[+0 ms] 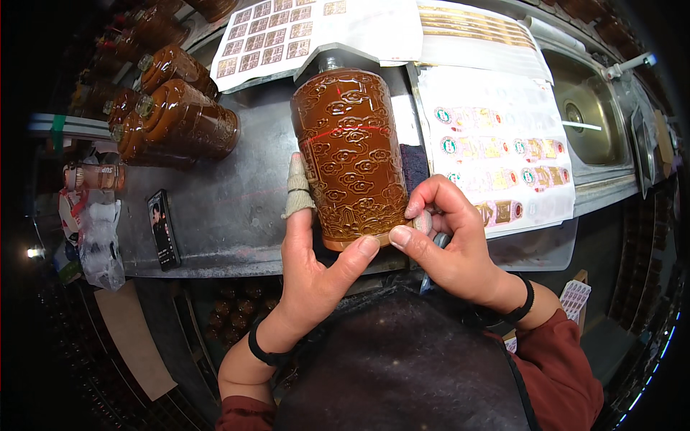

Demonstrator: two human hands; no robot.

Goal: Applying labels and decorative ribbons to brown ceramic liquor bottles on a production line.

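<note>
A brown glazed bottle [350, 154] with raised cloud patterns lies on its side in front of me, its neck pointing away. A thin red light line crosses its body. My left hand [316, 255] grips the bottle's left side and base, with a cloth cover on one finger and the thumb on the bottom edge. My right hand [449, 237] is at the base's right corner, thumb and forefinger nearly together there; a pale finger cover shows between them. Whether a small piece sits in that pinch I cannot make out. Beyond the neck is a grey angled metal rest [359, 52].
Several similar brown bottles [190, 122] stand at the left. A phone [162, 230] lies near the bench's left front. Label sheets [496, 93] cover the right side, another sheet [259, 36] the back. A sink [586, 108] is far right; a plastic bag [103, 244] hangs at the left edge.
</note>
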